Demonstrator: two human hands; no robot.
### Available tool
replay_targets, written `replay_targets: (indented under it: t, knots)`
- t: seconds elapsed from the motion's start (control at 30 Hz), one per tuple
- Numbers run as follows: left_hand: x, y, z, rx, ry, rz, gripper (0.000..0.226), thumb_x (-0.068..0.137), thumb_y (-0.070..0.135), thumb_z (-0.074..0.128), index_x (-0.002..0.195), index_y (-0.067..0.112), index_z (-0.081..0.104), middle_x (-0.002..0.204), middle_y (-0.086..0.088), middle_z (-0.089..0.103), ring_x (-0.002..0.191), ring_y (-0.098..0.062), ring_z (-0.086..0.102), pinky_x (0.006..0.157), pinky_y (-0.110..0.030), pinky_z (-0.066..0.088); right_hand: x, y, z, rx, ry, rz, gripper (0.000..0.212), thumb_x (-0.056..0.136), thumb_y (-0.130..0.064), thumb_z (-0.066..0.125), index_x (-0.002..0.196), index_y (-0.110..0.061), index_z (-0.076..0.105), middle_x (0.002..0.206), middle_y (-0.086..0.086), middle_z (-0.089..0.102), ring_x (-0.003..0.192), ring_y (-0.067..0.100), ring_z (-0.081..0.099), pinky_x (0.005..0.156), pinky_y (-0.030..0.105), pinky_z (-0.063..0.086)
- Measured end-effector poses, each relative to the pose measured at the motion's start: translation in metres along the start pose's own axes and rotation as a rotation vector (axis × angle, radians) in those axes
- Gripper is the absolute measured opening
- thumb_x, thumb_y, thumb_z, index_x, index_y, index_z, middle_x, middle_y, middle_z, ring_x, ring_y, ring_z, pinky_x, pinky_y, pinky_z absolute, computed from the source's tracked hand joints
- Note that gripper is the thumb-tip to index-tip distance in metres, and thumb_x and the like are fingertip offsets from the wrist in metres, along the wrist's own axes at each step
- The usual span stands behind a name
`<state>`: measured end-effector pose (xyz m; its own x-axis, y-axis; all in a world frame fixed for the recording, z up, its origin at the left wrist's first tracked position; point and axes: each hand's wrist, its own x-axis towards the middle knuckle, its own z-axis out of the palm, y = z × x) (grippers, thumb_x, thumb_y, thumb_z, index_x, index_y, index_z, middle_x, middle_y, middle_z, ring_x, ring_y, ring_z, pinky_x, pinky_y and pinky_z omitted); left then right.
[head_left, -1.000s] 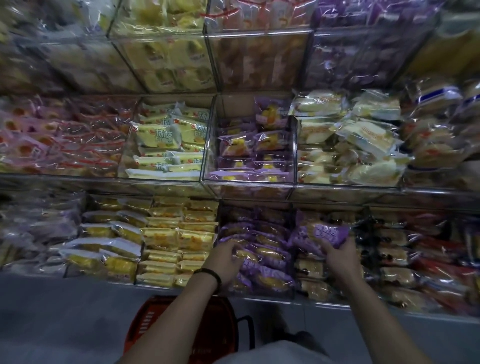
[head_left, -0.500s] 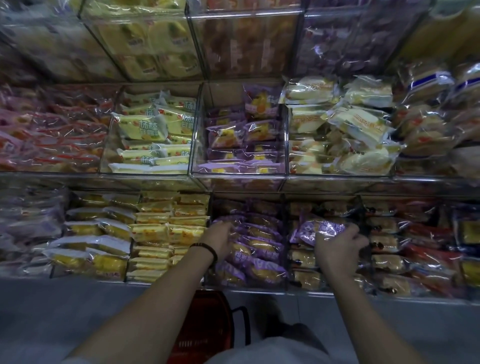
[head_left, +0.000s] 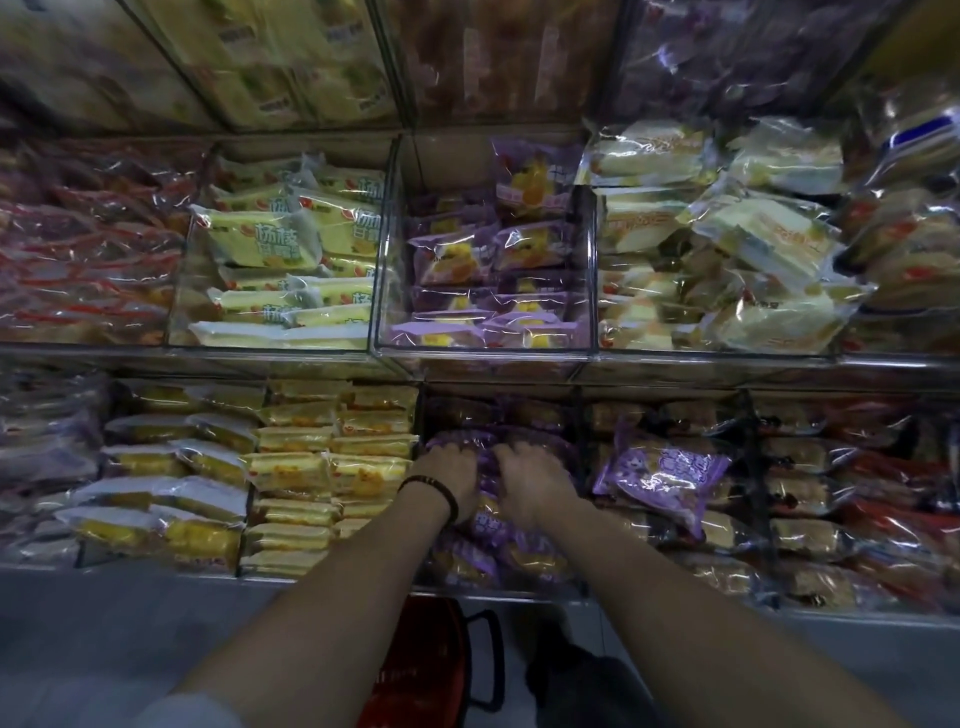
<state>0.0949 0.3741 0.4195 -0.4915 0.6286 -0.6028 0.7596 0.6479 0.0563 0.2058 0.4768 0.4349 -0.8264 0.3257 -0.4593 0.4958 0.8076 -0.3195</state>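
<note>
The left hand (head_left: 449, 478) and right hand (head_left: 535, 486) sit side by side, fingers curled into the purple packets (head_left: 462, 564) in a bin on the lower shelf (head_left: 130, 574). The packets lie flat, long axes left to right. One loose purple packet (head_left: 660, 473) lies slanted on the next bin. One red basket (head_left: 415, 670) stands on the grey floor (head_left: 104, 649).

Purple packets (head_left: 498, 483), yellow packets (head_left: 317, 462), red basket (head_left: 421, 670), black beaded wristband (head_left: 434, 491)
</note>
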Motion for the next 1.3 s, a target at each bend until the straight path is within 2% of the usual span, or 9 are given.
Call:
replay_targets:
  t: [0.2, 0.37, 0.47, 0.63, 0.83, 0.97, 1.03, 1.17, 1.3]
  knots:
    - [0.011, -0.001, 0.001, 0.053, -0.004, -0.027, 0.052, 0.097, 0.032, 0.053, 0.143, 0.009, 0.052, 0.147, -0.015, 0.053, 0.133, -0.031, 0.055, 0.110, -0.040, 0.048, 0.003, 0.013, 0.008, -0.062, -0.016, -0.013, 0.062, 0.095, -0.029, 0.063, 0.152, -0.017, 0.040, 0.145, 0.013, 0.051, 0.132, 0.034, 0.051, 0.109, 0.043, 0.043]
    - [0.020, -0.008, -0.009, 0.149, -0.021, 0.002, 0.064, 0.088, 0.026, 0.070, 0.146, 0.012, 0.048, 0.149, -0.009, 0.051, 0.140, -0.030, 0.047, 0.110, -0.045, 0.048, 0.001, 0.019, 0.000, -0.217, 0.103, 0.042, 0.039, 0.092, -0.013, 0.065, 0.130, -0.014, 0.057, 0.128, 0.012, 0.062, 0.116, 0.033, 0.060, 0.094, 0.041, 0.050]
    - [0.024, -0.014, -0.008, 0.272, -0.007, 0.075, 0.051, 0.092, 0.024, 0.062, 0.142, 0.015, 0.056, 0.144, -0.007, 0.058, 0.136, -0.029, 0.046, 0.110, -0.042, 0.045, 0.000, 0.018, 0.000, -0.162, 0.196, 0.050, 0.035, 0.089, -0.010, 0.066, 0.123, -0.015, 0.063, 0.122, 0.013, 0.062, 0.109, 0.035, 0.062, 0.089, 0.040, 0.050]
    - [0.024, -0.035, -0.012, 0.429, 0.089, 0.204, 0.056, 0.095, 0.059, 0.053, 0.143, 0.028, 0.057, 0.140, 0.007, 0.061, 0.131, -0.026, 0.046, 0.112, -0.046, 0.025, 0.001, 0.001, 0.007, 0.030, 0.201, -0.007, 0.026, 0.094, -0.022, 0.064, 0.119, -0.020, 0.065, 0.113, 0.010, 0.063, 0.103, 0.037, 0.065, 0.081, 0.042, 0.055]
    - [0.012, -0.030, -0.020, 0.494, 0.025, 0.086, 0.034, 0.094, 0.028, 0.056, 0.127, 0.029, 0.066, 0.130, 0.006, 0.068, 0.138, -0.027, 0.038, 0.116, -0.050, 0.014, 0.015, -0.009, 0.008, -0.125, 0.164, -0.064, 0.039, 0.092, -0.031, 0.066, 0.129, -0.020, 0.060, 0.131, 0.016, 0.051, 0.111, 0.038, 0.060, 0.084, 0.044, 0.054]
    - [0.011, -0.026, -0.019, 0.452, 0.030, 0.053, 0.049, 0.096, 0.029, 0.057, 0.145, 0.029, 0.055, 0.141, 0.005, 0.064, 0.149, -0.029, 0.029, 0.122, -0.052, 0.008, 0.025, -0.016, 0.006, -0.211, 0.157, -0.066, 0.041, 0.087, -0.039, 0.070, 0.124, -0.024, 0.065, 0.144, 0.016, 0.042, 0.125, 0.037, 0.049, 0.091, 0.044, 0.052]
    - [0.010, -0.027, -0.019, 0.453, 0.052, 0.072, 0.049, 0.091, 0.034, 0.063, 0.140, 0.028, 0.059, 0.136, 0.004, 0.067, 0.149, -0.031, 0.029, 0.122, -0.053, 0.008, 0.028, -0.019, 0.008, -0.268, 0.134, -0.066, 0.045, 0.083, -0.046, 0.075, 0.123, -0.027, 0.067, 0.147, 0.016, 0.040, 0.127, 0.035, 0.045, 0.093, 0.044, 0.050]
    - [0.006, -0.029, -0.015, 0.478, 0.038, 0.081, 0.049, 0.078, 0.037, 0.075, 0.125, 0.027, 0.067, 0.121, 0.004, 0.073, 0.147, -0.032, 0.032, 0.121, -0.054, 0.008, 0.035, -0.029, 0.016, -0.340, 0.151, -0.017, 0.040, 0.082, -0.037, 0.075, 0.121, -0.031, 0.070, 0.151, 0.016, 0.039, 0.131, 0.035, 0.042, 0.097, 0.044, 0.045]
    - [0.006, -0.025, -0.010, 0.472, 0.032, 0.072, 0.049, 0.080, 0.042, 0.074, 0.127, 0.028, 0.068, 0.124, 0.003, 0.074, 0.148, -0.034, 0.031, 0.123, -0.057, 0.006, 0.039, -0.030, 0.022, -0.362, 0.147, 0.007, 0.036, 0.084, -0.031, 0.071, 0.120, -0.028, 0.073, 0.154, 0.017, 0.040, 0.135, 0.037, 0.041, 0.101, 0.049, 0.042]
